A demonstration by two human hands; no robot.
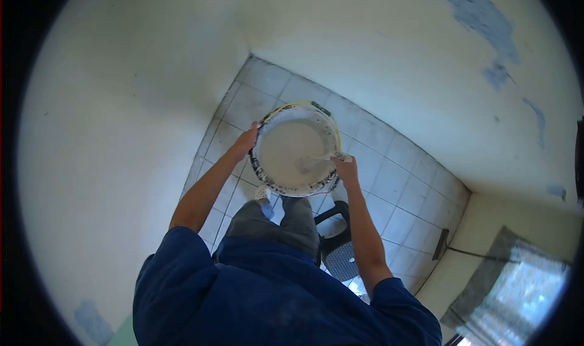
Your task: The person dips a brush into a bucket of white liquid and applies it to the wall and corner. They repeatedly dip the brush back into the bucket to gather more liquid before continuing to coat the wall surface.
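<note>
A wide round bucket [292,140] with a paint-smeared rim stands in front of me, and whitish, paint-like liquid fills its inside. My left hand [246,140] is closed on the left side of the rim. At the right side, my right hand [346,167] is closed around a whitish, smeared hand tool [326,158]. The tool's far end dips into the liquid, so I cannot make out whether it is a brush or a scraper.
A dark plastic stool or chair [338,248] is by my legs on the tiled floor [389,178]. Pale walls with grey patches [480,17] meet in a corner ahead. To the lower right is a curtained window [517,291], with a dark cable [480,255] running near it.
</note>
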